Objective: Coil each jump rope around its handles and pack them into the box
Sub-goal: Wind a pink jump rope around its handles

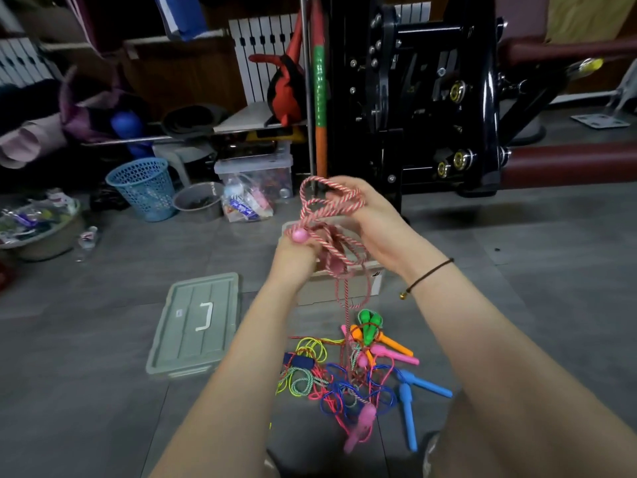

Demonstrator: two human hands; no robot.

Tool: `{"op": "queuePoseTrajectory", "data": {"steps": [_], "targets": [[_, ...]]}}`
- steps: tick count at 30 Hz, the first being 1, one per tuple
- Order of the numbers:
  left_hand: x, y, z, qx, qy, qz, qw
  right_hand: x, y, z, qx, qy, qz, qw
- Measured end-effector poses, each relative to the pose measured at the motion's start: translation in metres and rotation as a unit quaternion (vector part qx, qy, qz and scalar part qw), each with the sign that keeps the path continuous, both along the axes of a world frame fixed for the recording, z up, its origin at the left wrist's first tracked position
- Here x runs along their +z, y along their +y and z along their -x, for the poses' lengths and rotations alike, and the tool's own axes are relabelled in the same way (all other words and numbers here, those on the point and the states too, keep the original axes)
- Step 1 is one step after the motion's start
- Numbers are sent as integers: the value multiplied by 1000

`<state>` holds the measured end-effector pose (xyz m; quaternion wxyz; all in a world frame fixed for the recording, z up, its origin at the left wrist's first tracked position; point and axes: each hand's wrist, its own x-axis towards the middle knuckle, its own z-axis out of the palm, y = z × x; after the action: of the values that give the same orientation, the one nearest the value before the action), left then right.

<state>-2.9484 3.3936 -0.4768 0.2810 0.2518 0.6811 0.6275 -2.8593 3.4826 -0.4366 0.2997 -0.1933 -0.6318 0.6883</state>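
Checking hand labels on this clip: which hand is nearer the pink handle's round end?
Left. The left hand grips the pink handle itself; the right hand is up to its right, holding the rope loops.

Home gym storage corner: black weight machine (431,98), rolled mats (193,120), radiator (265,39)

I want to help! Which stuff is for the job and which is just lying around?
For the job: pink-and-white twisted rope, pile of coloured jump ropes, beige box.
Lying about: blue mesh basket, clear plastic tub, black exercise machine.
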Motion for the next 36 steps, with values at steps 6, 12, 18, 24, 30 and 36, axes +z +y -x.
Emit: {"op": "queuePoseTrajectory", "data": {"steps": [6, 12, 18, 24, 30, 36], "targets": [[13, 8, 13, 50, -131, -89, 986, -29, 12, -17, 80, -155, -9, 985], [40, 4, 14, 59, -232, -236, 942, -66, 13, -18, 146, -203, 31, 968], [72, 2, 13, 28, -319, -374, 871, -110, -4, -10, 276, -367, -121, 880], [87, -4, 20, 41, -230, -424, 875, -100, 3, -10, 230, -329, -107, 909], [22, -12, 48, 24, 161, 154, 975, -37, 17, -6, 82, -25, 167, 982], [3, -24, 45, -150, 319, 434, 829, -21, 18, -8, 98, 128, 376, 912]]}}
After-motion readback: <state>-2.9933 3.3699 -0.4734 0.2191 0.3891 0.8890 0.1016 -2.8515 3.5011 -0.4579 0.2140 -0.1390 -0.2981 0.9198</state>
